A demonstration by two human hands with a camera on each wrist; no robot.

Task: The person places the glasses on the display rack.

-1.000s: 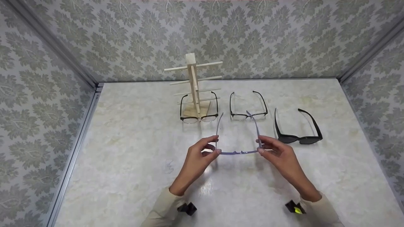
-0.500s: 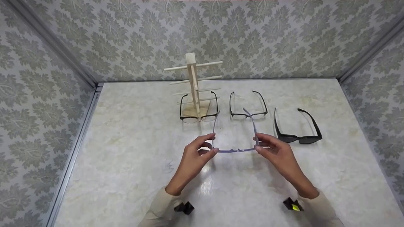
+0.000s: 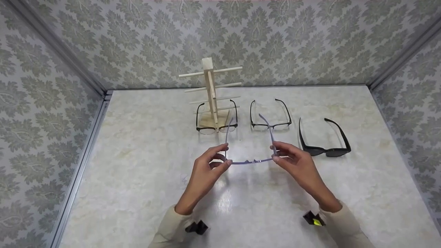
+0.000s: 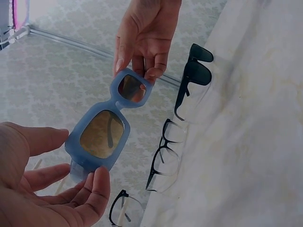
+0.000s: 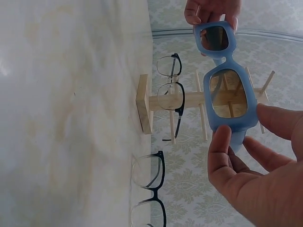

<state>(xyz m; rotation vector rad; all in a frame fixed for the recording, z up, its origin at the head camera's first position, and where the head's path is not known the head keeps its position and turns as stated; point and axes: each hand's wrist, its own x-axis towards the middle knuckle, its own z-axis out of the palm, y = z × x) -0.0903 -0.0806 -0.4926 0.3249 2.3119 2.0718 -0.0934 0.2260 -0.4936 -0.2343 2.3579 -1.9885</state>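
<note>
Blue-framed sunglasses [image 3: 248, 162] with brownish lenses hang above the table, their arms unfolded and pointing away from me. My left hand [image 3: 208, 168] pinches the left hinge end between thumb and fingers. At the other end my right hand [image 3: 299, 167] pinches the right corner the same way. In the left wrist view the sunglasses [image 4: 102, 130] show their front, with both hands at the outer corners. Beyond them stands a wooden glasses rack [image 3: 211, 86] with several crossbars. A black-rimmed pair of eyeglasses [image 3: 203, 129] sits at its lowest level.
Right of the rack, another pair of dark-framed eyeglasses [image 3: 288, 123] lies unfolded on the table [image 3: 137, 155]. Black sunglasses [image 3: 337, 152] lie farther right, near my right hand. A patterned wall [image 3: 275, 41] closes off the back, with similar panels on both sides.
Both hands have carried the blue sunglasses left and slightly away from me, toward the rack. The grip looks the same. The rack and the other glasses stay in place.
</note>
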